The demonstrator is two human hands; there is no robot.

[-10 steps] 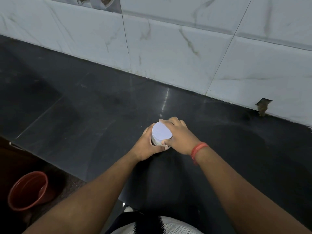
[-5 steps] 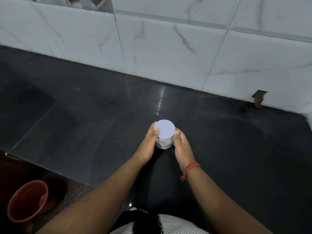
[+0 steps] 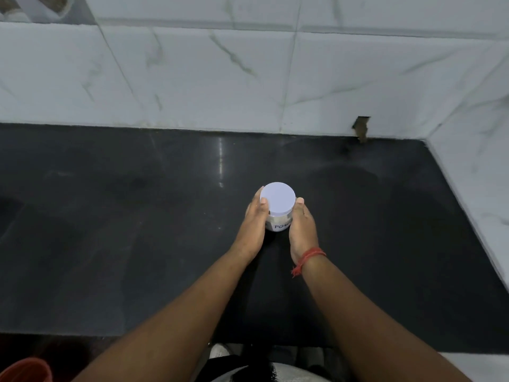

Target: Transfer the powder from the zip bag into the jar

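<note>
We see a small clear round jar [image 3: 278, 223] with a flat pale lavender-white screw lid [image 3: 277, 199] standing upright on a glossy black stone counter [image 3: 137, 230], a little above the centre of the view. A white paper label on its front shows handwritten letters that begin "PO"; the rest is hidden by a thumb. The lid sits closed on the jar.

Both hands cup the jar. The left hand [image 3: 254, 224] presses against its 9 o'clock side, thumb lying along the lid's rim, fingers curled around the far side. The right hand [image 3: 301, 227] presses against its 3 o'clock side, thumb tip up beside the lid. So each hand is closed around the jar, holding it between them. A red thread band [image 3: 309, 257] wraps the right wrist.

At 12 o'clock from the jar runs a wall of white marble-veined tiles [image 3: 220, 78], and at about 1 o'clock we see a chipped brown gap [image 3: 362, 129] at the base of that wall. At 8 o'clock, in the bottom corner of the view, the rim of a red-brown plastic bucket [image 3: 24, 370] shows below the counter's edge.
</note>
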